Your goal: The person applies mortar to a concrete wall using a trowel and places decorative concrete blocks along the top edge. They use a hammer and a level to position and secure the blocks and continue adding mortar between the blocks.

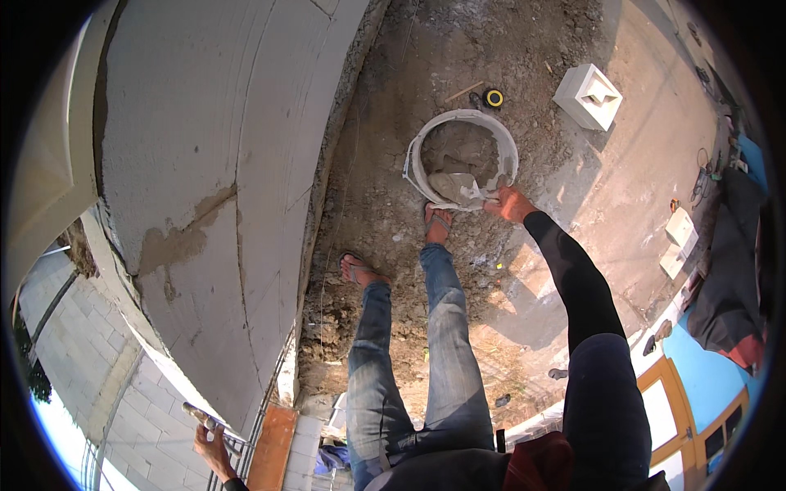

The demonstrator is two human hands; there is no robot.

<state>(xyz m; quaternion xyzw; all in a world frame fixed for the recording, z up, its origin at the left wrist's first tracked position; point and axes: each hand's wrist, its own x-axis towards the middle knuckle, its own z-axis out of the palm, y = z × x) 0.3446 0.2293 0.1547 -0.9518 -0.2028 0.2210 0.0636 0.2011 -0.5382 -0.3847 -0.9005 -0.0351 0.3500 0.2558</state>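
Outdoors, big grey wall (282, 139) on the left, paler block wall (151, 430) near left. Middle is rough dirt ground (491, 37), mostly shaded; sun hits the right side. Blue wall (711, 348) with orange-brown frames (675, 389) sits near right.

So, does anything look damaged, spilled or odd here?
Yes, the grey wall: a darker, ragged patch interrupts its paler face, and a long crack-like line runs nearby. Whether that is damage, I can't tell. The trowel in the right hand, at the bucket, looks ordinary.
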